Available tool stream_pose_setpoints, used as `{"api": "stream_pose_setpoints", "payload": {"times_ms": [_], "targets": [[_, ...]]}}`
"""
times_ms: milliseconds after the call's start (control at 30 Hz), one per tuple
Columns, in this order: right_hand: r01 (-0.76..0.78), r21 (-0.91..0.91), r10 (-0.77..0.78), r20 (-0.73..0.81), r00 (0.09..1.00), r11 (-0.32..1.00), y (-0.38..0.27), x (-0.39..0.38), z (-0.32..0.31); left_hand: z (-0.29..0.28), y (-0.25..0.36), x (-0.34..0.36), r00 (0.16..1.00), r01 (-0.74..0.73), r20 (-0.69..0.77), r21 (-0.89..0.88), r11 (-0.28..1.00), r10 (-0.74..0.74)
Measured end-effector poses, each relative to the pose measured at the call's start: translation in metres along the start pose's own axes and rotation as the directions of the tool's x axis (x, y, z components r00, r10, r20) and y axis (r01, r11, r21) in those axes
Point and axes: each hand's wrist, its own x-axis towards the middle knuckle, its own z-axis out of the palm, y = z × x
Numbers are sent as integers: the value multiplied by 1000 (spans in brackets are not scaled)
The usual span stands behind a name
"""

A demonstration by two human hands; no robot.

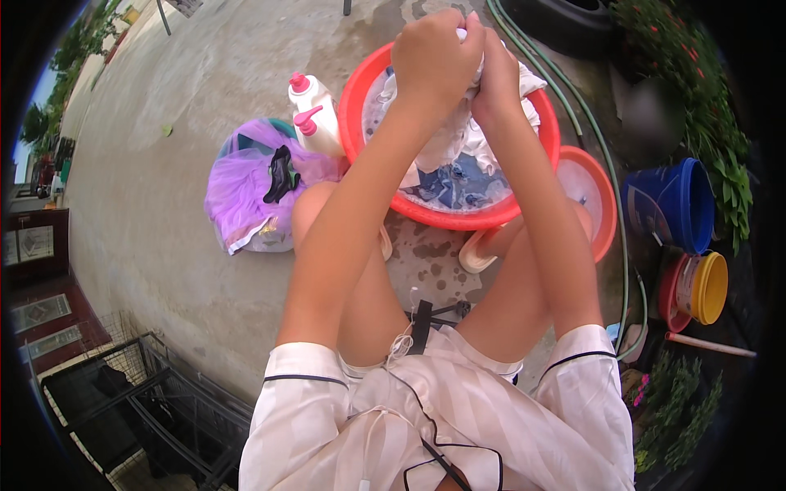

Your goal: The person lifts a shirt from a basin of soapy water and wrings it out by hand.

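Both my hands are raised close together over the far part of a large red basin (354, 110). My left hand (431, 61) is closed in a fist round a bunched white garment (446, 141). Right beside it, my right hand (497, 86) grips the same cloth, though its fingers are partly hidden. The garment hangs down between my wrists into the basin, where more white cloth lies. Blue denim (458, 182) is soaking in sudsy water at the basin's near side. The basin stands on the ground just beyond my knees.
White pump bottles (319, 127) with pink tops stand left of the basin, beside purple tulle (241, 184) heaped in a teal tub. On the right are a smaller orange-red basin (604, 192), a green hose (620, 245), a blue bucket (655, 204) and a yellow bucket (709, 288).
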Motion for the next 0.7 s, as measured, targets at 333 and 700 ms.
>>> {"api": "stream_pose_setpoints", "payload": {"times_ms": [333,700], "targets": [[39,-95,-37,23,999,995,3,-20,13,-8,-23,20,993,-100,-68,-3,995,100],[31,89,-29,-28,999,996,3,17,-10,7,12,-8,1000,-14,15,-67,998,15]]}}
